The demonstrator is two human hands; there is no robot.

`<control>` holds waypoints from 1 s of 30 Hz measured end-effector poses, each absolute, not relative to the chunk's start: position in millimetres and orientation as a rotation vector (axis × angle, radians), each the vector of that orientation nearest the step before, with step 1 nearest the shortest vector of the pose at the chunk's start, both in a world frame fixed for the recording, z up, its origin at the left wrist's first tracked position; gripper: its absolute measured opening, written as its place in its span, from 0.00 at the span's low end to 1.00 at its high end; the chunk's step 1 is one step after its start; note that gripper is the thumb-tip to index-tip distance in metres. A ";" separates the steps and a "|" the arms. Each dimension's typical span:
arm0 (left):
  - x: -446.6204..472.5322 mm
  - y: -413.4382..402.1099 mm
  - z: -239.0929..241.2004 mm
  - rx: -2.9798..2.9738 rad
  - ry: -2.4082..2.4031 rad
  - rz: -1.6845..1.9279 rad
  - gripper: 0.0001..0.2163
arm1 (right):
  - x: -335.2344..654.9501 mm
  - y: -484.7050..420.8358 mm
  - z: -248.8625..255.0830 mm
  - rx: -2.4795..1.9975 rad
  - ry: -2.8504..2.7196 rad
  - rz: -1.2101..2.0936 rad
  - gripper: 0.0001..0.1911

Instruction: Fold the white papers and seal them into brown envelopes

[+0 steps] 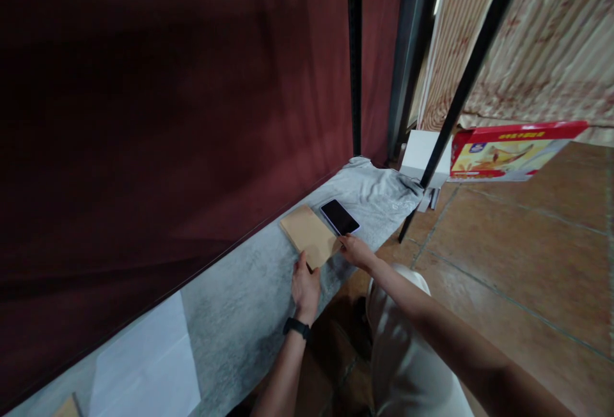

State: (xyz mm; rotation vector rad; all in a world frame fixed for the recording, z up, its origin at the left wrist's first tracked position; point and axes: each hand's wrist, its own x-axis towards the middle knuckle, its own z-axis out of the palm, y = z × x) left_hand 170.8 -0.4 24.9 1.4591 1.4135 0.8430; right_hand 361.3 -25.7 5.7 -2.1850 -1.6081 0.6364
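A tan paper envelope [308,233] lies flat on a long bench covered in grey cloth [240,314]. My left hand [305,287], with a black watch at the wrist, rests on the cloth with its fingertips pinching the envelope's near corner. My right hand [354,249] grips the envelope's right edge. Just beyond it lies a black phone [339,217], screen dark, next to the envelope and close to my right fingers.
A dark red curtain [167,116] hangs behind the bench. White paper [144,366] lies at the bench's near end. A black pole [460,97] slants to the tiled floor [518,244]. A red and yellow box [508,151] and a white box [422,151] sit to the right.
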 end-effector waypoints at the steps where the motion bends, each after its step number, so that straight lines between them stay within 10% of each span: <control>1: 170.1 1.2 25.5 1.544 1.418 0.832 0.24 | 361.5 -25.2 6.2 -2.184 -1.623 0.640 0.14; 22: 174.0 -10.7 31.8 2.445 1.631 0.195 0.12 | 357.8 -19.7 12.7 -2.274 -1.724 0.581 0.15; 30: 169.0 -11.6 21.5 2.122 1.563 0.506 0.12 | 353.6 -21.3 10.8 -2.304 -1.705 0.532 0.20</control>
